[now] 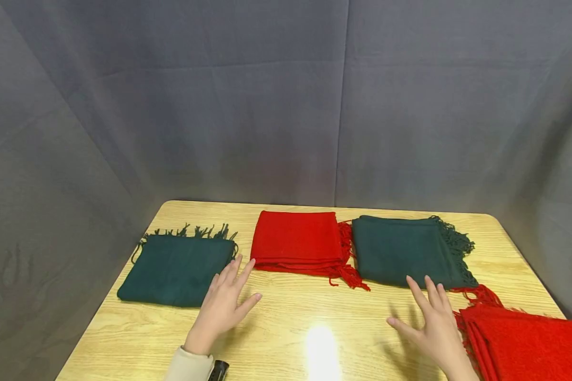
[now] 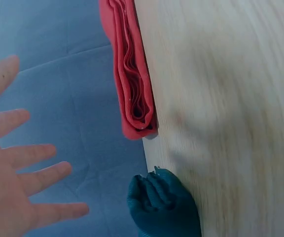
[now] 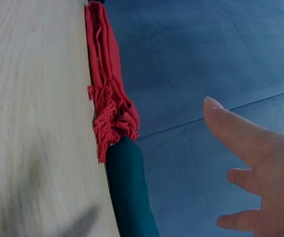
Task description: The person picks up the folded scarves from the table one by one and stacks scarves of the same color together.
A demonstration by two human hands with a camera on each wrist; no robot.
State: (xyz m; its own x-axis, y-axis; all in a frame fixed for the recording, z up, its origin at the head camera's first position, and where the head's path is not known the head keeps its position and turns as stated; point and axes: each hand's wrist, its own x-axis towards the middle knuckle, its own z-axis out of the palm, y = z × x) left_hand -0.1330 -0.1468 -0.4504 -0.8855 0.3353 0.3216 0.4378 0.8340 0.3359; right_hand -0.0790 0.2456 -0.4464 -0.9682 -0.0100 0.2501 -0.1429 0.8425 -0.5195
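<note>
My left hand [image 1: 223, 304] hovers with its fingers spread, near the right edge of a folded dark green scarf [image 1: 178, 271] with fringe along its far side. At the middle back lies a folded red scarf [image 1: 297, 238], its fringe pointing right; the left wrist view shows its layered folds [image 2: 132, 79]. Beside it is a second folded dark green scarf [image 1: 402, 248], fringed on the right. In front of that one, my right hand [image 1: 431, 325] is held above the table, fingers apart and holding nothing. Another folded red scarf [image 1: 534, 341] lies at the near right, partly cut off by the frame.
The scarves lie on a light wood table [image 1: 286, 323] with rounded far corners. Grey cloth [image 1: 286, 106] hangs behind it and at both sides. The middle red scarf's fringe touches or nearly touches the right green scarf. A dark band [image 1: 218, 370] circles my left wrist.
</note>
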